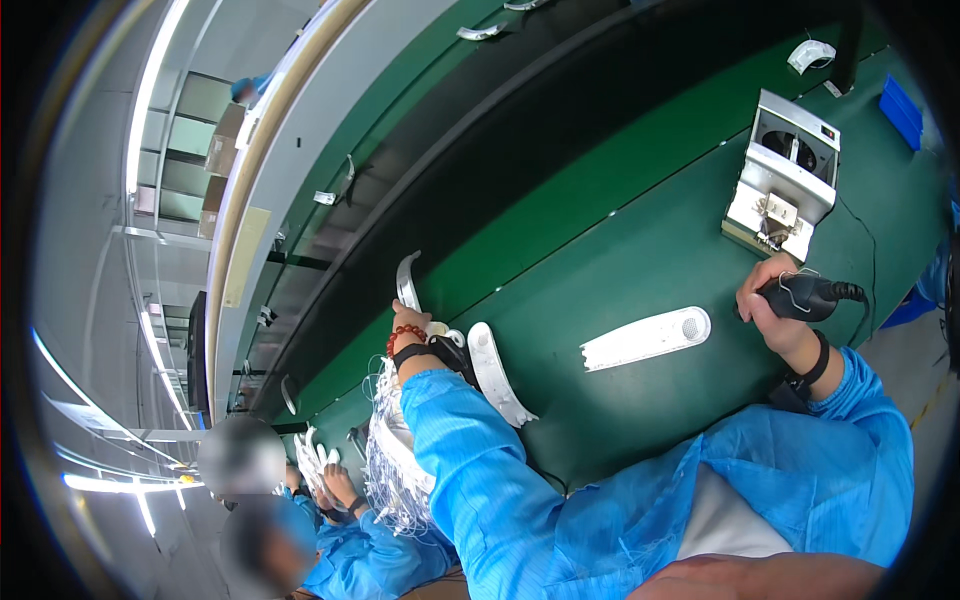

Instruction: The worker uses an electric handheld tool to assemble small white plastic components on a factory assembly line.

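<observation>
My left hand [408, 318], with a red bead bracelet and a black band at the wrist, reaches far forward over the bench. Its fingers close on the lower end of a white curved plastic part [406, 278]. On the right, my right hand [770, 303] wraps round a black electric screwdriver [800, 297] with a wire hanging loop and coiled cord; its tip is hidden. Between my hands a long white plastic housing [648, 338] with a round perforated end lies flat. A similar white housing [496, 374] rests beside my left forearm.
Beyond the right hand stands a white boxy machine [790, 160] with a round dark opening. A blue bin [901, 112] is at the far right. A dark conveyor belt [540, 130] runs behind the green bench [560, 280]. White cables [395, 470] bundle at left, near a co-worker's hand [341, 486].
</observation>
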Demonstrator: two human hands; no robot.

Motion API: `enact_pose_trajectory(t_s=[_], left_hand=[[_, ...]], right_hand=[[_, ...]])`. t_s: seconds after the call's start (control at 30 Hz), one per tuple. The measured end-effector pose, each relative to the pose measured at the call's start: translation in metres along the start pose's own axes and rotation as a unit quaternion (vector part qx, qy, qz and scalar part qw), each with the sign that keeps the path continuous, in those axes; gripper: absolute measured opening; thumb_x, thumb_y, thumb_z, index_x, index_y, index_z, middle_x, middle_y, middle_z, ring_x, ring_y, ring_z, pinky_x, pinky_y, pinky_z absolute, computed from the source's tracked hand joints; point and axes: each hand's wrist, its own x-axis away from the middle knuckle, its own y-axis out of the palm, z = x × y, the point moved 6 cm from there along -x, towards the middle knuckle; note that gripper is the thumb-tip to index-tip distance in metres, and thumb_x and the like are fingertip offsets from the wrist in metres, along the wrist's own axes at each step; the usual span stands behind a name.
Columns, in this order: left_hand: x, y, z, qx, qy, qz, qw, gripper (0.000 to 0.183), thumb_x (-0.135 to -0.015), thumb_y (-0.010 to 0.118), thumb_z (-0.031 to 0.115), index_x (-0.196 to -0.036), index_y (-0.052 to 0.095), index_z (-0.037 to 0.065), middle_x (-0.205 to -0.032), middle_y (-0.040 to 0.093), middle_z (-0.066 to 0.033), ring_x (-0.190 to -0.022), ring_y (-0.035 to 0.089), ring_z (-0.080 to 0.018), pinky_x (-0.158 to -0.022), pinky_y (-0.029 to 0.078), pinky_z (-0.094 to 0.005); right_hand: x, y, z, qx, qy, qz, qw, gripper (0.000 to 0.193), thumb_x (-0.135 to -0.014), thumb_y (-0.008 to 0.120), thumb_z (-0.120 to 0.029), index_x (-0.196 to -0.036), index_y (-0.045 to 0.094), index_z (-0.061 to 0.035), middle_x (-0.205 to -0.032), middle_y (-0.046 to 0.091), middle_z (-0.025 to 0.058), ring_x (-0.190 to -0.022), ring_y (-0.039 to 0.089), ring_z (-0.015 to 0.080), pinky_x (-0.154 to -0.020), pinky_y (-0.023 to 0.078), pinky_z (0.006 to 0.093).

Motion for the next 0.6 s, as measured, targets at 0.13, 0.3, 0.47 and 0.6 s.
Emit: enact_pose_trajectory(t_s=[0.13, 0.3, 0.47, 0.6], left_hand=[[-0.009, 0.004, -0.002, -0.039, 0.018, 0.073, 0.996, 0.093, -0.067, 0.087, 0.037, -0.136, 0.038, -0.003, -0.133, 0.055, -0.0291, -0.123, 0.056, -0.0433, -0.104, 0.049, -0.0457], [0.04, -0.056, 0.042, -0.006, 0.205, 0.205, 0.957, 0.068, -0.071, 0.086, 0.027, -0.12, 0.052, -0.007, -0.115, 0.062, -0.0283, -0.107, 0.061, -0.0463, -0.093, 0.052, -0.0474], [0.118, -0.094, 0.097, 0.102, 0.322, 0.259, 0.905, 0.063, -0.082, 0.078, 0.021, -0.129, 0.044, -0.003, -0.122, 0.057, -0.0262, -0.113, 0.059, -0.0413, -0.097, 0.047, -0.0451], [0.153, -0.078, 0.11, 0.304, 0.277, 0.064, 0.909, 0.061, -0.087, 0.07, 0.018, -0.134, 0.039, -0.003, -0.125, 0.057, -0.0226, -0.113, 0.057, -0.026, -0.1, 0.043, -0.0369]], right_hand=[[-0.004, 0.004, 0.007, -0.008, 0.019, -0.015, 1.0, 0.028, -0.085, 0.065, 0.004, -0.104, 0.046, -0.0064, -0.08, 0.059, 0.006, -0.065, 0.056, 0.0108, -0.059, 0.047, 0.026], [-0.015, 0.012, 0.004, -0.001, 0.018, -0.024, 1.0, 0.027, -0.084, 0.067, 0.006, -0.101, 0.05, -0.0058, -0.083, 0.061, 0.006, -0.068, 0.059, 0.0106, -0.06, 0.049, 0.0257], [-0.014, 0.007, 0.005, -0.016, 0.028, -0.022, 0.999, 0.026, -0.084, 0.067, 0.007, -0.1, 0.051, -0.0054, -0.081, 0.062, 0.0058, -0.068, 0.059, 0.0096, -0.06, 0.047, 0.0246], [-0.011, 0.005, 0.001, 0.016, 0.014, -0.015, 1.0, 0.024, -0.084, 0.067, 0.006, -0.098, 0.052, -0.0059, -0.082, 0.062, 0.0053, -0.07, 0.058, 0.0097, -0.062, 0.047, 0.0246]])
